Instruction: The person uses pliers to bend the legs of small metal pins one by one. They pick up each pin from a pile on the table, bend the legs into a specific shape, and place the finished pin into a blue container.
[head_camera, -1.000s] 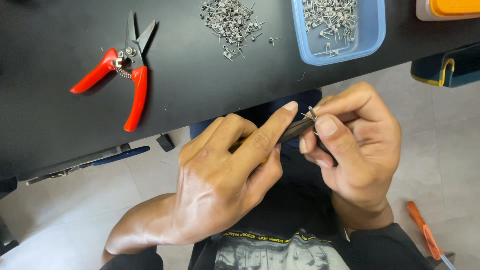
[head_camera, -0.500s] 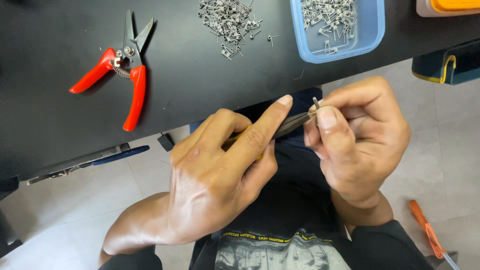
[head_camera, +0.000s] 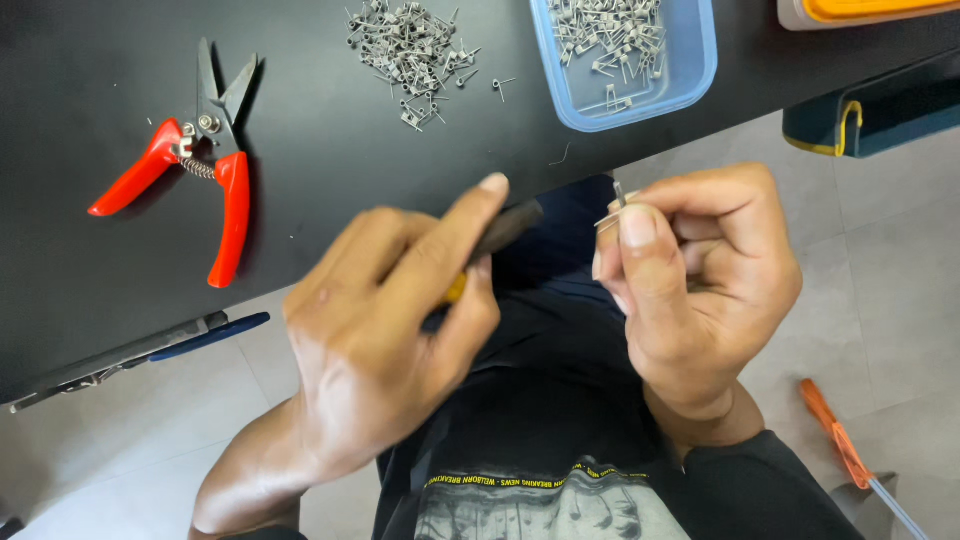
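Note:
My left hand (head_camera: 385, 340) grips a small dark tool (head_camera: 505, 228) with a yellow part near the palm; its tip points right, just short of my right hand. Between thumb and fingers, my right hand (head_camera: 700, 290) pinches a tiny metal wire piece (head_camera: 618, 200) that sticks up above the thumb. Both hands hover over my lap below the edge of the black table (head_camera: 300, 180). Tool tip and wire piece are apart.
Red-handled snips (head_camera: 195, 170) lie open on the table's left. A heap of small metal wire coils (head_camera: 410, 45) sits at the top, beside a blue tray (head_camera: 690, 75) holding more. A dark green case (head_camera: 880, 110) stands at right. An orange-handled tool (head_camera: 835, 440) lies on the floor.
My left hand has pulled the tool left, away from the wire piece it was touching. The right hand still pinches the piece and has lifted slightly.

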